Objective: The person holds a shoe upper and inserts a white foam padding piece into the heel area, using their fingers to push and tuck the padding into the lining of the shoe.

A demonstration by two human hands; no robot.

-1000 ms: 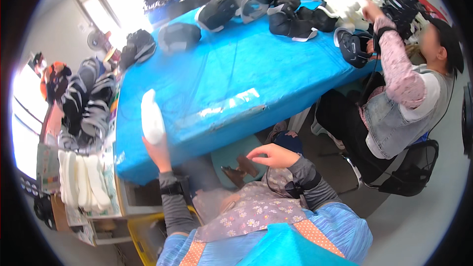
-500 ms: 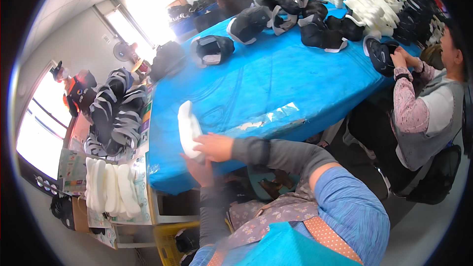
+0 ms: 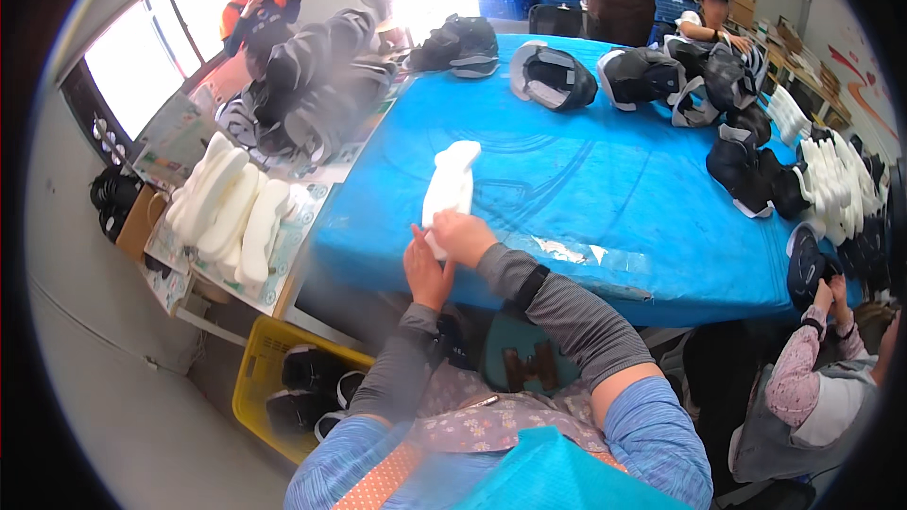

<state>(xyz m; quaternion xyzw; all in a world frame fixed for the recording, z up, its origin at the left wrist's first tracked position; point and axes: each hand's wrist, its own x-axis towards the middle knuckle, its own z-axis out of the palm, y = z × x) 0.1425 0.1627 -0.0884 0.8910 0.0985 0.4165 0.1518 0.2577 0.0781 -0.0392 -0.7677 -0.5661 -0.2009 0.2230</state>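
The lower end of a white pad (image 3: 448,187) is grasped by the right hand (image 3: 465,238); it is met by the fingers of the left hand (image 3: 428,272), whose grip cannot be told. The pad is seen over the blue table (image 3: 557,179), inside the near edge, toward the near left corner. A second ago it was held by the left hand alone; with the right brought in, firmer control is presumably gained. Beyond the left edge, spare pads (image 3: 223,212) are stacked; along the far edge, black shells (image 3: 642,77) are set.
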